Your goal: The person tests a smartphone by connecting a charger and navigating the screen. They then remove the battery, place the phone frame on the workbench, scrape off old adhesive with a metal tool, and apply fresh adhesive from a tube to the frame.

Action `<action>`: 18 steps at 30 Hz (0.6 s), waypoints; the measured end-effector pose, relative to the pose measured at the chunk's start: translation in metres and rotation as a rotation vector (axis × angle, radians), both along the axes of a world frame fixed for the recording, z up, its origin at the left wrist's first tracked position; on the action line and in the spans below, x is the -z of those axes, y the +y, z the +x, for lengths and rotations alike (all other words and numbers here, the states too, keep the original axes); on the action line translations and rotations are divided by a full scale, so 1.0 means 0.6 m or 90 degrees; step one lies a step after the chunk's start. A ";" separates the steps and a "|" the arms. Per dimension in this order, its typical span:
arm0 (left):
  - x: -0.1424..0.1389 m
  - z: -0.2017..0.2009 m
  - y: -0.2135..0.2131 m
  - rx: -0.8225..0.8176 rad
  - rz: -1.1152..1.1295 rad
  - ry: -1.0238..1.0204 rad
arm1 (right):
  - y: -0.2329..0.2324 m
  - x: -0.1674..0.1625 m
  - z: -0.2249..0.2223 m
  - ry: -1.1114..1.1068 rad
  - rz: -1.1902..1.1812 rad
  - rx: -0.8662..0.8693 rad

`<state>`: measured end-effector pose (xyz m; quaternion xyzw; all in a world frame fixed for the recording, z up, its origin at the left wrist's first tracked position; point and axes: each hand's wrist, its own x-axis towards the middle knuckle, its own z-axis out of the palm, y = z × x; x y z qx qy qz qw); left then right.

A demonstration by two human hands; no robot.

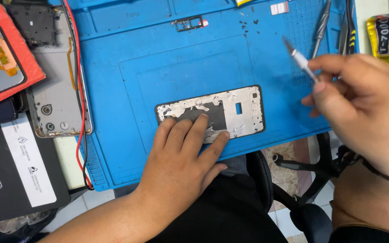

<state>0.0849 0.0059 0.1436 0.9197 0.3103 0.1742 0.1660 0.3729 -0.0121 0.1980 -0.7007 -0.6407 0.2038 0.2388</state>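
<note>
Bare blue mat above the phone frame; tweezers crowd top right

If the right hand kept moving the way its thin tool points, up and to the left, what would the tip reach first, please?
Probably bare blue mat: the right hand holds the tool above it, aimed up-left. Beyond lie small dark screws, slightly off that line; depth is unclear.

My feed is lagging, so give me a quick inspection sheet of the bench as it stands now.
Surface: blue mat, tiny screws scattered near the top.
Job's things: phone frame flat on the mat; thin tool.
Clutter: second phone body, red pouch, black box, yellow tube.
Grippers: left hand presses the frame; right hand fingers pinch the tool.
Cables: red and black wires.
Surroundings: chair base, tiled floor.
</note>
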 end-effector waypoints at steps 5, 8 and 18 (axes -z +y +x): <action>-0.002 0.005 0.003 0.003 -0.009 0.003 | -0.009 0.018 0.001 -0.079 -0.072 -0.168; -0.004 -0.004 0.010 0.015 -0.025 -0.012 | -0.008 0.033 0.011 -0.135 -0.132 -0.189; -0.011 -0.020 0.022 0.030 -0.086 -0.036 | -0.007 0.038 -0.011 -0.201 0.043 -0.304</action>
